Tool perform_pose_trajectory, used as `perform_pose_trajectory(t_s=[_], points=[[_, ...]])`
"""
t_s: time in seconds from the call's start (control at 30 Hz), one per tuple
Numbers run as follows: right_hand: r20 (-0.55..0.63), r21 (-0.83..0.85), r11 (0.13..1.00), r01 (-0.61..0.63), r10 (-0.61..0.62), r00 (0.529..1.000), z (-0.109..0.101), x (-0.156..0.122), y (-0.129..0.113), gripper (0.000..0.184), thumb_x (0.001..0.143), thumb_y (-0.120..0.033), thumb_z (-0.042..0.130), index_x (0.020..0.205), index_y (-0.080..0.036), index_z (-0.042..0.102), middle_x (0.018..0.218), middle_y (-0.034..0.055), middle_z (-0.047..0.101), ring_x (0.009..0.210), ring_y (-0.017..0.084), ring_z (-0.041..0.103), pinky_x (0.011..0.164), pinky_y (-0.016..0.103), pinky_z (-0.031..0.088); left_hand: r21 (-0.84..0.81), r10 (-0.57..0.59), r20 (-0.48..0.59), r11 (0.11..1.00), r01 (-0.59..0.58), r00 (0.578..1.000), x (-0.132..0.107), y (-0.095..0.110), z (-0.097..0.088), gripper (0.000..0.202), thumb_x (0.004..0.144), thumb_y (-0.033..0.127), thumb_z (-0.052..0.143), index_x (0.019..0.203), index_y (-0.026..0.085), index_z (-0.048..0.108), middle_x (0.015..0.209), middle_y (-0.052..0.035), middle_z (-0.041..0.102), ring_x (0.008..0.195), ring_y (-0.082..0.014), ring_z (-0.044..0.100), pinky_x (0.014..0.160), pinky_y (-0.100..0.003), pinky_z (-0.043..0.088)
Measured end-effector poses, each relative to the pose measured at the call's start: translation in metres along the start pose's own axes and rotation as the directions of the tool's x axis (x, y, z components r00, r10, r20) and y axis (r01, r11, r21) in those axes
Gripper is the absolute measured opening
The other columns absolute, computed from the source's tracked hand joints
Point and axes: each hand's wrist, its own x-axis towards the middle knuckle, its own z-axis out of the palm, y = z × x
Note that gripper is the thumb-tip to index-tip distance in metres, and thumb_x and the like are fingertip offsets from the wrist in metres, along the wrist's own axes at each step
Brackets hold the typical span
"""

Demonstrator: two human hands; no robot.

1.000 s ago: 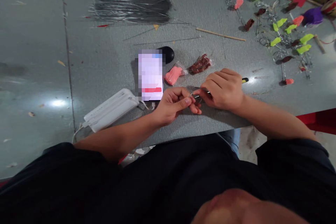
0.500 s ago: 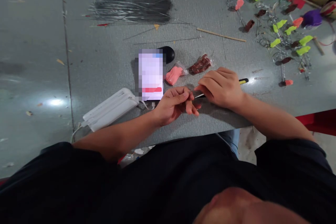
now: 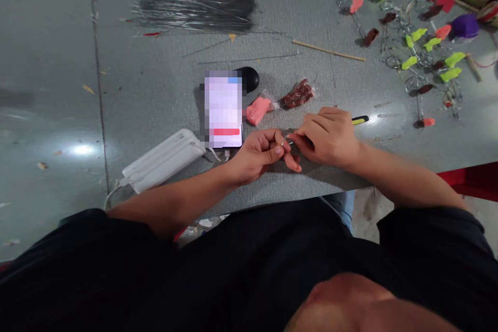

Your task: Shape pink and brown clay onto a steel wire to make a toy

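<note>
My left hand [image 3: 260, 155] and my right hand [image 3: 327, 136] meet over the near edge of a grey table [image 3: 163, 88]. The left fingers pinch a thin metal wire [image 3: 284, 140]. The right hand is closed round a small tool whose black and yellow handle [image 3: 360, 120] sticks out behind the hand; its tip meets the wire. Just beyond my hands lie a bag of pink pieces [image 3: 258, 109] and a bag of dark red pieces [image 3: 298, 94].
A phone [image 3: 223, 111] stands propped by a black object [image 3: 249, 78], cabled to a white power bank [image 3: 159, 161]. A bundle of dark wires [image 3: 194, 6] lies at the back. A wooden stick [image 3: 329, 51] and several coloured wire pieces [image 3: 418, 46] sit at the right.
My right hand has shifted slightly and worked the tool against the wire; the left fingers re-pinched the wire. Everything else on the table stays put.
</note>
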Motion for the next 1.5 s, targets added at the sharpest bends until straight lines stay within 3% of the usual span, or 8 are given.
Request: perform_pose_trajectory(t_s=[0.17, 0.3, 0.4, 0.53, 0.8, 0.97, 1.13, 1.5], points=[[-0.014, 0.018, 0.999, 0.048, -0.048, 0.999, -0.001, 0.005, 0.003, 0.037, 0.118, -0.037, 0.057, 0.086, -0.021, 0.069, 0.076, -0.0005, 0.070, 0.065, 0.014, 0.052, 0.066, 0.033, 0.039, 0.057, 0.008, -0.025, 0.998, -0.007, 1.000, 0.000, 0.002, 0.004, 0.041, 0.092, 0.049, 0.096, 0.089, 0.017, 0.071, 0.077, -0.0067, 0.085, 0.079, -0.0235, 0.088, 0.099, -0.041, 0.070], [-0.042, 0.017, 0.996, 0.087, -0.086, 0.995, -0.001, 0.008, 0.004, 0.033, 0.117, -0.033, 0.060, 0.087, -0.021, 0.068, 0.078, -0.0011, 0.071, 0.066, 0.013, 0.056, 0.066, 0.032, 0.041, 0.018, 0.002, -0.076, 1.000, -0.001, 0.997, 0.001, 0.004, 0.004, 0.044, 0.094, 0.053, 0.093, 0.084, 0.018, 0.069, 0.057, 0.0017, 0.073, 0.064, -0.0205, 0.083, 0.096, -0.040, 0.072], [-0.119, 0.038, 0.999, -0.037, 0.041, 0.992, 0.000, 0.007, 0.001, 0.019, 0.114, -0.037, 0.063, 0.108, -0.021, 0.072, 0.097, 0.0038, 0.079, 0.080, 0.017, 0.069, 0.072, 0.034, 0.049, 0.044, 0.064, -0.151, 0.997, -0.058, 0.987, 0.002, 0.004, 0.005, 0.049, 0.088, 0.057, 0.098, 0.083, 0.020, 0.066, 0.056, 0.0050, 0.070, 0.064, -0.0196, 0.083, 0.101, -0.042, 0.072], [-0.085, 0.278, 0.905, -0.321, 0.356, 0.931, 0.000, 0.005, -0.002, 0.034, 0.111, -0.044, 0.069, 0.135, -0.020, 0.065, 0.113, 0.0083, 0.079, 0.082, 0.017, 0.072, 0.073, 0.034, 0.055, 0.134, 0.178, -0.241, 0.980, -0.149, 0.954, 0.003, 0.004, 0.010, 0.053, 0.083, 0.060, 0.100, 0.083, 0.021, 0.066, 0.063, 0.0036, 0.075, 0.074, -0.0220, 0.086, 0.110, -0.049, 0.070], [0.214, 0.607, 0.494, -0.623, 0.652, 0.727, -0.001, 0.009, -0.006, 0.049, 0.100, -0.067, 0.081, 0.111, -0.020, 0.072, 0.086, 0.0007, 0.073, 0.067, 0.012, 0.063, 0.060, 0.027, 0.048, 0.140, 0.328, -0.317, 0.944, -0.298, 0.890, 0.006, -0.001, 0.007, 0.045, 0.086, 0.055, 0.100, 0.087, 0.019, 0.071, 0.070, 0.0034, 0.079, 0.075, -0.0181, 0.085, 0.108, -0.046, 0.071], [0.332, 0.524, 0.468, -0.712, 0.657, 0.677, -0.001, 0.014, -0.009, 0.056, 0.098, -0.068, 0.081, 0.073, -0.018, 0.072, 0.062, -0.0019, 0.063, 0.059, 0.010, 0.050, 0.058, 0.030, 0.036, 0.111, 0.342, -0.312, 0.940, -0.324, 0.886, 0.006, -0.003, 0.003, 0.036, 0.090, 0.047, 0.099, 0.090, 0.019, 0.075, 0.074, 0.0015, 0.082, 0.081, -0.0189, 0.087, 0.104, -0.040, 0.073], [0.381, 0.552, 0.487, -0.677, 0.574, 0.724, 0.000, 0.013, -0.012, 0.037, 0.106, -0.047, 0.076, 0.082, -0.018, 0.080, 0.066, -0.0018, 0.069, 0.061, 0.011, 0.053, 0.059, 0.029, 0.038, 0.108, 0.315, -0.302, 0.949, -0.296, 0.900, 0.006, -0.002, 0.003, 0.036, 0.086, 0.044, 0.102, 0.092, 0.019, 0.077, 0.075, 0.0014, 0.082, 0.079, -0.0198, 0.087, 0.102, -0.042, 0.073], [0.114, 0.439, 0.799, -0.410, 0.403, 0.908, 0.009, 0.003, -0.011, 0.022, 0.111, -0.022, 0.067, 0.095, -0.020, 0.082, 0.079, 0.0002, 0.076, 0.070, 0.012, 0.066, 0.070, 0.027, 0.048, 0.148, 0.271, -0.267, 0.960, -0.238, 0.925, 0.006, 0.001, 0.006, 0.041, 0.093, 0.053, 0.094, 0.083, 0.020, 0.071, 0.062, 0.0054, 0.070, 0.065, -0.0149, 0.079, 0.096, -0.041, 0.073]])
